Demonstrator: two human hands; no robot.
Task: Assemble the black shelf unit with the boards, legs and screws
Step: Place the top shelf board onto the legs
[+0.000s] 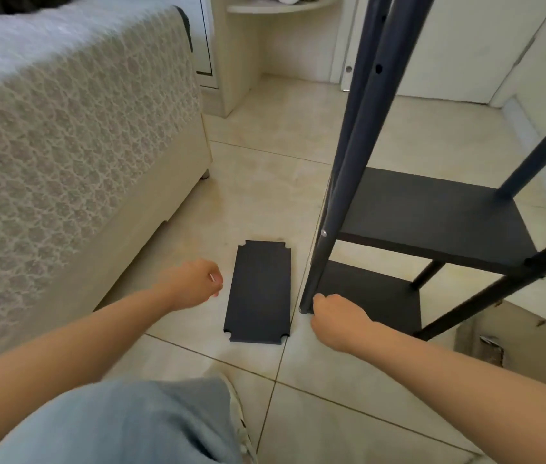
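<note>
Reaching forward and down in the head view, both bare forearms stretch out over a tiled floor, with a black board lying between the two hands. The left hand hangs just above the floor, back upward, wrist bent slightly inward. Its fingers are curled in and pinch a small silvery piece that juts out near the thumb (too small to tell whether it is a screw). Just to the right of it the loose board, black with notched corners, lies flat on the floor, near the hand but not touching it.

The right hand is down at the foot of the near-left leg of the shelf unit, back upward, its thumb side against the tube just above where the tube meets the floor. Its fingers are curled tight but turned away from the camera, so I cannot tell whether they grip the leg, hold something else, or hold nothing.

The shelf unit stands upright to the right of the loose board, its black legs rising out of the top of the picture. Two boards are fitted between the legs: an upper board and a lower board close to the floor, partly behind the right hand. A silver screw head shows on the near-left leg at the level of the upper board. A bed with a patterned cover fills the left side, and a knee in light blue denim sits at the bottom.
</note>
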